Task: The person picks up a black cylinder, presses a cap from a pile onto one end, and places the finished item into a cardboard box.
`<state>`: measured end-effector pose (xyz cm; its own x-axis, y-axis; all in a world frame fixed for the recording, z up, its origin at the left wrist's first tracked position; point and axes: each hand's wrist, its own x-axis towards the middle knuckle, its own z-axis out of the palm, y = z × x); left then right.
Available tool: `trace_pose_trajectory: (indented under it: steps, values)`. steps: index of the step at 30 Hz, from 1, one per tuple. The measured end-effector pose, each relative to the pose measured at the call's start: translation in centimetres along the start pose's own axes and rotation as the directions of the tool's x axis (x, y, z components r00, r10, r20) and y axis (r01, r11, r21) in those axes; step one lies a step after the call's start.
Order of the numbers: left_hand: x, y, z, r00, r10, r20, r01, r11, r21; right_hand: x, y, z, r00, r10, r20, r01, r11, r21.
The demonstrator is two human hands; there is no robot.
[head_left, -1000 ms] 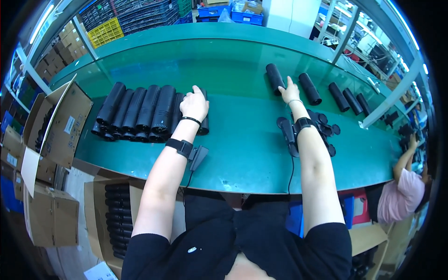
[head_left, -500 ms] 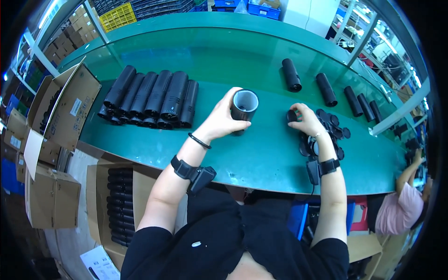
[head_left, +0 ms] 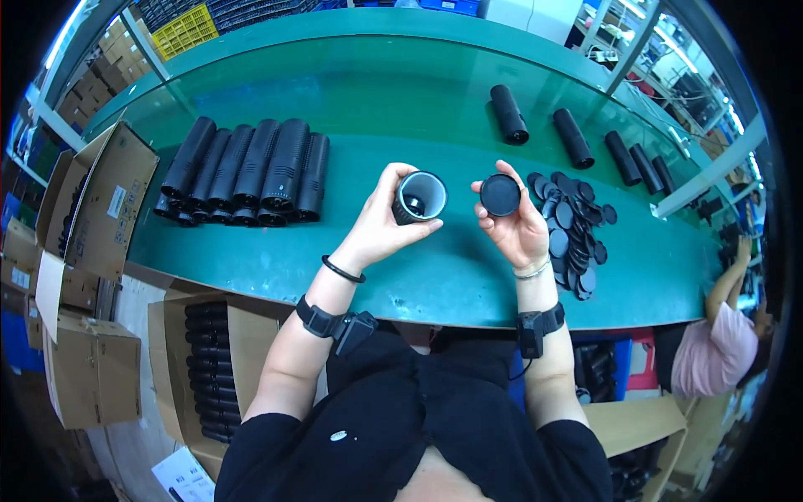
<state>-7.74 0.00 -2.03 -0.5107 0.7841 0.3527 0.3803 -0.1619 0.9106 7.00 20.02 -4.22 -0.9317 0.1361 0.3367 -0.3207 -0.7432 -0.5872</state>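
My left hand (head_left: 389, 209) is wrapped round a black cylindrical tube (head_left: 407, 219), its open end tilted up toward me. Inside, the wall is pale grey and a dark part sits down in it. A short way to the right, my right hand (head_left: 520, 222) grips a round black cap (head_left: 500, 194) between thumb and fingers, its flat face turned toward me. Cap and tube are apart. Beside my right hand lies a loose heap of similar black caps (head_left: 565, 219) on the green table (head_left: 351, 268).
Stacked black tubes (head_left: 242, 171) lie at the left of the table, near an open cardboard box (head_left: 113, 201). Several single tubes (head_left: 573, 138) lie at the far right. Another box below (head_left: 255, 335) holds more tubes. A person in pink (head_left: 711, 356) is at the right.
My right hand has lifted a cap from beside the heap and brought it left, close to the tube. The tube's mouth has tipped further toward me.
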Motion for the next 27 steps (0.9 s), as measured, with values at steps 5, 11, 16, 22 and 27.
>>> trace_pose_trajectory:
  steps: [5, 11, 16, 22, 27]
  values:
    - [0.2, 0.7, 0.4, 1.0, -0.001, -0.01, 0.001, 0.999, -0.036, -0.1, 0.2, 0.2, 0.999, -0.008, -0.039, 0.011, 0.996, 0.086]
    - [0.2, 0.8, 0.9, 1.0, -0.023, 0.0, 0.023, 0.998, -0.052, -0.3, 0.5, 0.6, 0.998, -0.065, 0.019, 0.063, 0.994, 0.095]
    - [0.1, 0.8, 1.1, 0.999, -0.007, -0.035, 0.006, 1.0, -0.017, -0.4, -0.1, 1.5, 0.999, 0.003, -0.032, 0.003, 0.983, 0.185]
    - [0.0, 0.4, 1.5, 0.999, 0.033, -0.002, -0.033, 0.999, 0.024, -0.8, 0.0, 1.4, 0.997, 0.012, 0.07, -0.017, 0.997, 0.075]
    - [-0.1, 0.1, 1.9, 0.999, 0.05, 0.015, -0.052, 0.995, 0.083, -1.2, -0.2, 2.4, 0.997, -0.054, -0.058, 0.054, 0.999, 0.005]
